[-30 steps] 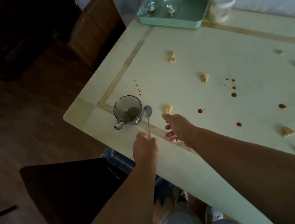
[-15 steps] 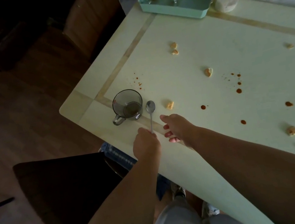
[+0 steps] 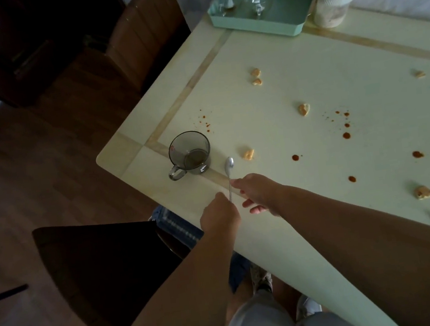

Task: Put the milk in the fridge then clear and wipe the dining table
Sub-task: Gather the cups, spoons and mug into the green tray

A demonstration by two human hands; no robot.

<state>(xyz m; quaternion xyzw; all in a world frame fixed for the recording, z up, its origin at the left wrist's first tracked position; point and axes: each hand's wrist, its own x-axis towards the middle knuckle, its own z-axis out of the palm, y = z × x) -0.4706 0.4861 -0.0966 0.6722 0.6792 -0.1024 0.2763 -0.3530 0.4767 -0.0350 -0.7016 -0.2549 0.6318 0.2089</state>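
At the near corner of the dining table (image 3: 308, 89), from the head view: left hand (image 3: 219, 214) curled around the lower end of a spoon (image 3: 229, 173), handle running away from the body, bowl end pointing toward the far side, just beside a dark glass mug (image 3: 190, 154) (brown liquid at the bottom, handle toward the table edge). Right hand (image 3: 260, 192) just right of the spoon handle, fingers loosely extended, holding nothing. Scattered over the tabletop: pale food crumbs (image 3: 248, 154) and red sauce drops (image 3: 346, 135). At the far edge: a green tray (image 3: 283, 11) and a white jar (image 3: 332, 5).
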